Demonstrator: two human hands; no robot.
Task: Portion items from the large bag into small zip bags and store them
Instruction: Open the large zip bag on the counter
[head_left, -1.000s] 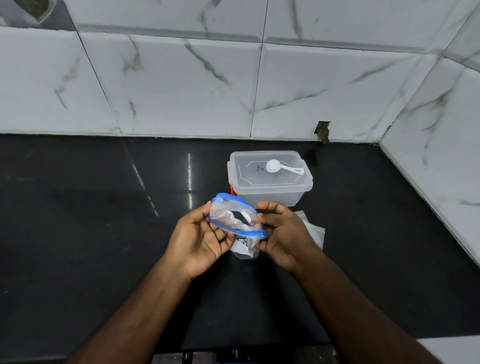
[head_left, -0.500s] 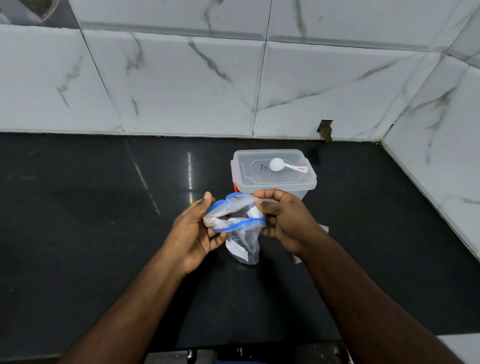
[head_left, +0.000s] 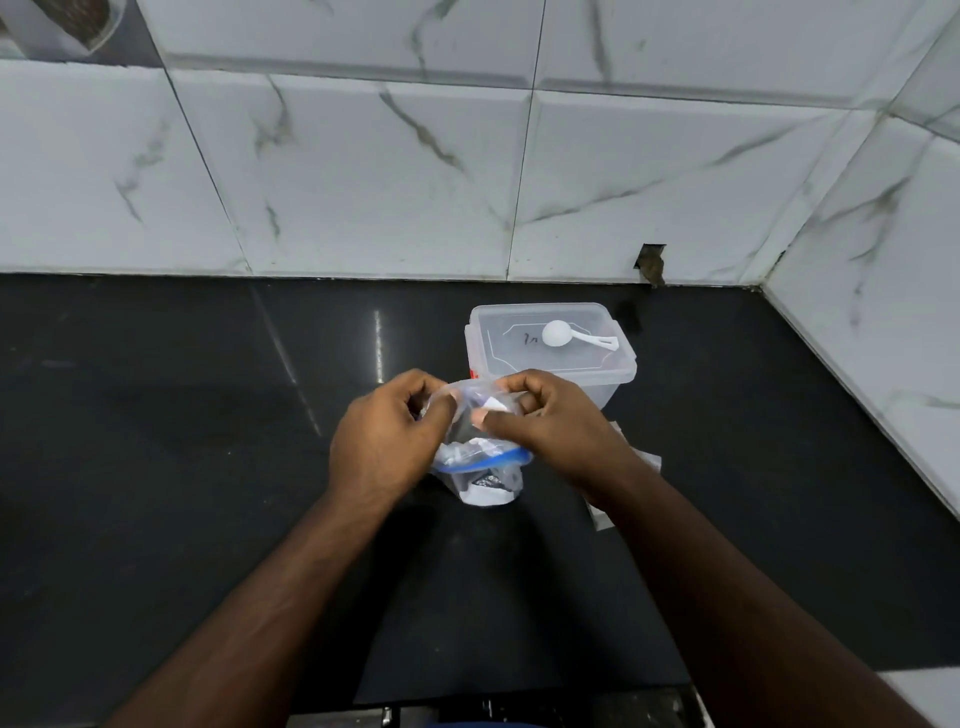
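A small clear zip bag (head_left: 480, 460) with a blue zip strip hangs above the black counter (head_left: 182, 441) between my hands. Small white and dark items show through its plastic. My left hand (head_left: 387, 441) pinches the bag's left side near the top. My right hand (head_left: 550, 428) pinches the top on the right, fingers curled over the plastic. The far part of the bag's mouth is hidden behind my fingers. Behind them stands a clear plastic container (head_left: 550, 345) with its lid on and a white scoop (head_left: 574, 335) lying on the lid.
Flat clear plastic bags (head_left: 631, 470) lie on the counter under my right wrist. White marble-look tiled walls (head_left: 363, 171) close the counter at the back and on the right. The counter's front edge runs below my forearms.
The hands have come closer together at the bag's top. The bag's mouth, wide at first, is now bunched between the fingers, and the blue strip has dropped lower.
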